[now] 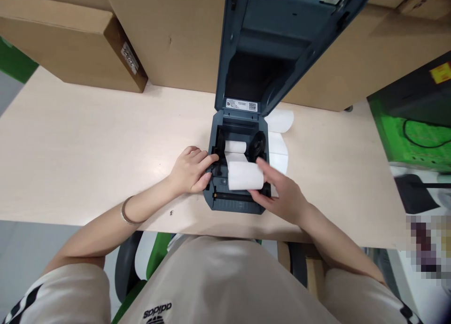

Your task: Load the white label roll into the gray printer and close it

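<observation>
A dark blue-grey label printer (232,204) stands on the table with its lid (262,37) raised. My right hand (282,192) grips a white paper roll (245,175) at its right end, with thumb and fingers around it. The roll is over the front of the open bay. A paper strip runs back from it to a smaller white roll (235,147), which lies between the black roll holders (257,145). My left hand (193,169) holds the printer's left edge, index finger over the rim and thumb at the side.
Large cardboard boxes (183,37) stand along the back of the table (88,150). A flatter box (70,47) is at the back left. White paper sheets (279,145) lie beside the printer on the right. A green bin with a black cable (423,141) is at the far right.
</observation>
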{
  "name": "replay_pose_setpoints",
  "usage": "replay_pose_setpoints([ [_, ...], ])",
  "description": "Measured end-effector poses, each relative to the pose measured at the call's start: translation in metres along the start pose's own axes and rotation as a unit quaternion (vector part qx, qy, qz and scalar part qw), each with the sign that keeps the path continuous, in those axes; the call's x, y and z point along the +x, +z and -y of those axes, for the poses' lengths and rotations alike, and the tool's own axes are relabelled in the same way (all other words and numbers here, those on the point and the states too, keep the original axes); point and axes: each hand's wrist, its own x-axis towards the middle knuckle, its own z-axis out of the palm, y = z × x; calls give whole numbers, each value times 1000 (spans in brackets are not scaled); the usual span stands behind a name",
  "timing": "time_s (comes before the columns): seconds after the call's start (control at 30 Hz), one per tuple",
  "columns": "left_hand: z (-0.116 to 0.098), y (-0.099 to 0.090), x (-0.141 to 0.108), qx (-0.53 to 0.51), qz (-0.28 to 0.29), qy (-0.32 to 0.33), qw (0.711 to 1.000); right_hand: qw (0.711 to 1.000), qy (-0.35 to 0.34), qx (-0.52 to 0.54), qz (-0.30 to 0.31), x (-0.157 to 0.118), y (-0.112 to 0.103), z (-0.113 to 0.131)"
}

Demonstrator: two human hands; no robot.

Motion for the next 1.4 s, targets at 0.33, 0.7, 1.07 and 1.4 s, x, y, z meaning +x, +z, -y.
replay_pose_setpoints([
  [0.33,0,0,-2,5,10,-7,1000,983,-169,-73,3,-12,6,14],
  [0.7,1,0,-6,-8,27,-14,1000,979,-142,-148,-8,-12,15,34],
  [1.07,2,-3,-2,23,1,20,1000,981,-134,-143,-7,-14,19,32],
  [1.4,2,-6,-2,-4,30,6,1000,977,-143,-161,-6,-8,18,33],
])
